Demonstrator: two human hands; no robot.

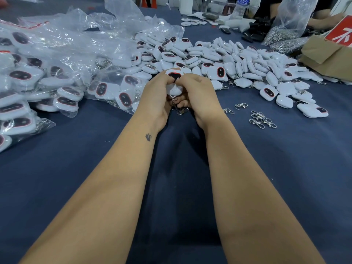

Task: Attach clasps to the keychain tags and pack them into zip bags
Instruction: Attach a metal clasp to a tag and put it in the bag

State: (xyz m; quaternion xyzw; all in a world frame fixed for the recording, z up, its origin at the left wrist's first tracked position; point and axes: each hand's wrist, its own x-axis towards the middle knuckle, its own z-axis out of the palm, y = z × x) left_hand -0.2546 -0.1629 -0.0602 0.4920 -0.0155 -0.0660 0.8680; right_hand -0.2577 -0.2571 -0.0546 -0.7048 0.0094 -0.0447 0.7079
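Both forearms reach out over the dark blue table (pixel 95 168) from its near edge. A small dark mark sits on the left wrist.

Left hand (pixel 152 96) and right hand (pixel 198 94) meet mid-table, fingers curled, both gripping one white tag (pixel 174 80) between them. Its dark, red-rimmed face tilts up and away. A metal clasp (pixel 181 111) hangs from its lower end, below the fingers, dangling just over the cloth.

Just right of the hands: a few loose clasps (pixel 262 119) lie scattered on the cloth, some tangled in a small cluster.

Beyond the hands, mid-table to the right side: a wide heap of loose white tags (pixel 247 61), some face up, some face down, several with clasps already on.

Left side: clear zip bags (pixel 28 77) filled with tags, piled toward the left edge; crumpled empty plastic lies over them.

Far right corner: a brown cardboard box (pixel 327 56), a clear bag of metal clasps (pixel 285 33) beside it, and another person's arm (pixel 323 18). A plastic bottle (pixel 241 7) stands at the far edge.
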